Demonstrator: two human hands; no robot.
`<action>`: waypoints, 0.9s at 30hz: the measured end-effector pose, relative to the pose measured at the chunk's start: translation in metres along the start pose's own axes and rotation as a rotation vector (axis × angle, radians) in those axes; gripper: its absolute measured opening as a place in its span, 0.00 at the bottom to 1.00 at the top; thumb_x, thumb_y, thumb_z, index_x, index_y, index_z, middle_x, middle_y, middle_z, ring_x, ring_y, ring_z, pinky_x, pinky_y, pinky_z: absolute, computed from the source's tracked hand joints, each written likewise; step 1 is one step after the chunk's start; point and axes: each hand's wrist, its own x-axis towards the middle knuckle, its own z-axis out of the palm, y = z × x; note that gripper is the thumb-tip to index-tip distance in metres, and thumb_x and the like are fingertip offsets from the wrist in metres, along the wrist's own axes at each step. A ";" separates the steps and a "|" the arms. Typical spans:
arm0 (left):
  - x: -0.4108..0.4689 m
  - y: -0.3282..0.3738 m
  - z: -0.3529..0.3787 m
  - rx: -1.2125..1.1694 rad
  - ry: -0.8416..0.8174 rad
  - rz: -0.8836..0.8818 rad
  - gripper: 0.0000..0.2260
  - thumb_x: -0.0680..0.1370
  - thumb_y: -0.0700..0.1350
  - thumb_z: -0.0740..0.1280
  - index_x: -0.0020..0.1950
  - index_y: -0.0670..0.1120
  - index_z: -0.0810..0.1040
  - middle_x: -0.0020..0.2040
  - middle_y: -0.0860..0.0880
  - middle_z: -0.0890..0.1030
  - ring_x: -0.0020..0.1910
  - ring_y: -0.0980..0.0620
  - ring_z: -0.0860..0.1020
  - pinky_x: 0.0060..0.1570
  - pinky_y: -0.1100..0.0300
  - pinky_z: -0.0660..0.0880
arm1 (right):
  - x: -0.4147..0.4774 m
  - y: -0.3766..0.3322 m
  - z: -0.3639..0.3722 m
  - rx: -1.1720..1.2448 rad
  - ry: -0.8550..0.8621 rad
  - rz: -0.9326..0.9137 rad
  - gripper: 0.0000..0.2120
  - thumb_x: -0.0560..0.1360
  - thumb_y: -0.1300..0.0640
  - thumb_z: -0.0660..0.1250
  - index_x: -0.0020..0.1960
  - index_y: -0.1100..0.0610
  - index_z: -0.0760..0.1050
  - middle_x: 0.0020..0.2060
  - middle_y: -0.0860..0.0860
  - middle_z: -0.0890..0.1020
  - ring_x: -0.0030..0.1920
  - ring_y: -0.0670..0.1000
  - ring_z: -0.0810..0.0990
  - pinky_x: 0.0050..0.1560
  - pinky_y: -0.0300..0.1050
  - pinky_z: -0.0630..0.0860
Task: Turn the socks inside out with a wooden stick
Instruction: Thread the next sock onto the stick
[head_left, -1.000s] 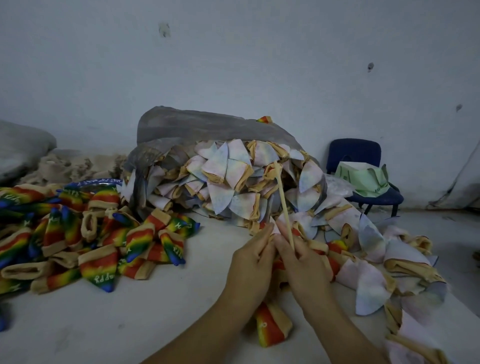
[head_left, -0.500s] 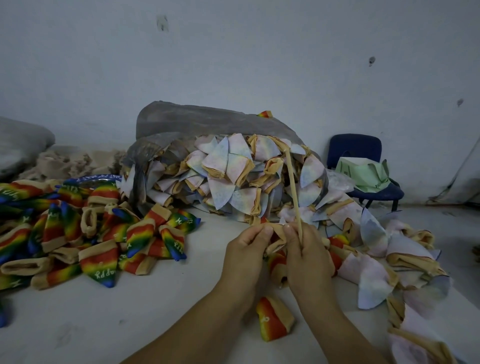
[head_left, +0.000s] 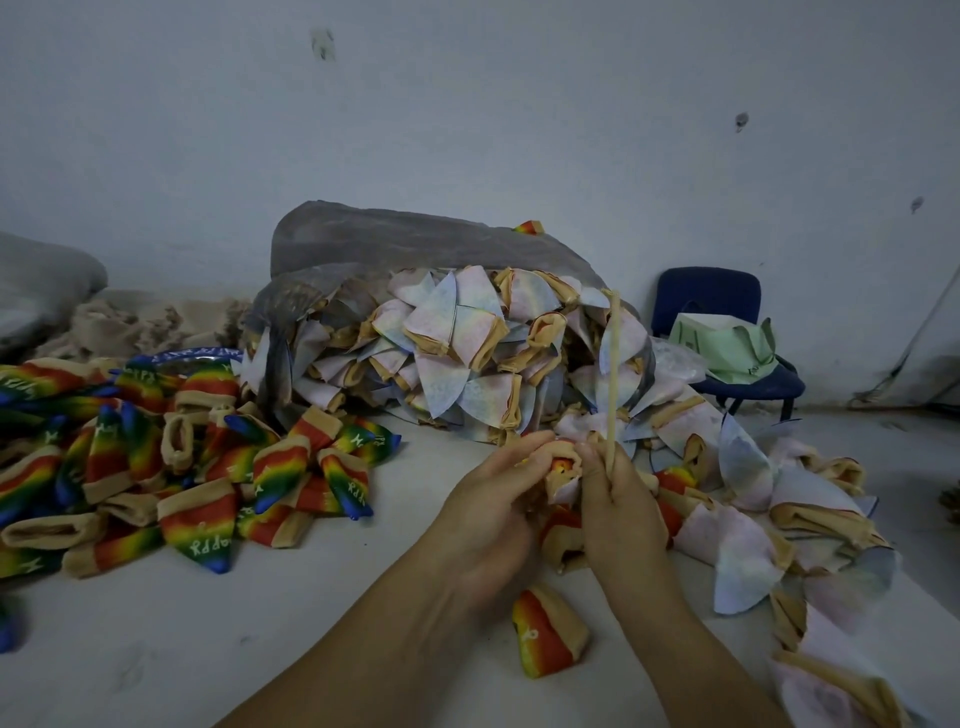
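This is looking like a small sock-finishing workshop. Pale socks (head_left: 457, 338) are spilling in bulk from a grey sack (head_left: 395, 239) onto a white table (head_left: 156, 649). Rainbow socks (head_left: 197, 519) are lying heaped at the left. A bare, stained wall (head_left: 519, 104) is standing behind, and a blue chair (head_left: 706, 296) is holding a green bag (head_left: 727, 348).
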 end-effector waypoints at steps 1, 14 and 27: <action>0.000 0.000 0.000 0.029 0.020 0.021 0.08 0.77 0.37 0.67 0.52 0.41 0.85 0.54 0.40 0.84 0.51 0.46 0.84 0.46 0.57 0.81 | 0.000 0.002 -0.002 0.024 -0.017 0.022 0.08 0.81 0.48 0.56 0.55 0.47 0.73 0.33 0.39 0.79 0.37 0.25 0.74 0.36 0.19 0.66; -0.002 -0.003 0.001 0.265 0.242 0.265 0.09 0.80 0.43 0.67 0.45 0.53 0.85 0.50 0.48 0.86 0.54 0.48 0.82 0.54 0.54 0.79 | -0.015 -0.009 0.007 0.133 -0.099 -0.008 0.18 0.65 0.28 0.59 0.47 0.39 0.68 0.40 0.43 0.79 0.41 0.39 0.78 0.39 0.35 0.71; -0.003 -0.006 0.001 0.445 0.399 0.379 0.04 0.81 0.47 0.65 0.52 0.53 0.79 0.60 0.46 0.79 0.60 0.47 0.78 0.63 0.46 0.76 | -0.013 -0.003 0.021 0.198 -0.124 0.041 0.08 0.77 0.49 0.65 0.50 0.38 0.69 0.48 0.39 0.78 0.49 0.37 0.78 0.43 0.30 0.71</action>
